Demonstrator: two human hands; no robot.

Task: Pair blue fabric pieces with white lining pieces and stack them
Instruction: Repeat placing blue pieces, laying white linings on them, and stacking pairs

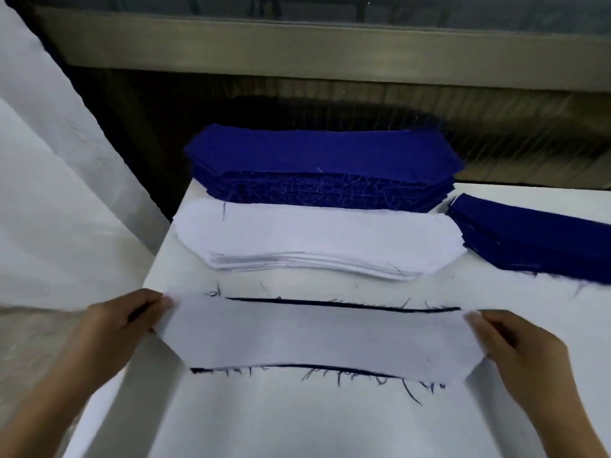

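Observation:
A white lining piece (317, 338) lies over a blue fabric piece whose frayed edges (347, 304) peek out along its far and near sides. My left hand (112, 328) pinches the pair's left end, and my right hand (519, 352) pinches its right end. Behind it sits a low stack of white lining pieces (314, 239). Farther back stands a thick stack of blue fabric pieces (320, 160). Another pile topped with blue fabric (535, 236) lies at the right, running out of view.
The work lies on a white table (297, 424) whose left edge runs diagonally past my left hand. White sheeting (49, 193) hangs at the left. A dark mesh panel and metal rail (330, 51) stand behind the table.

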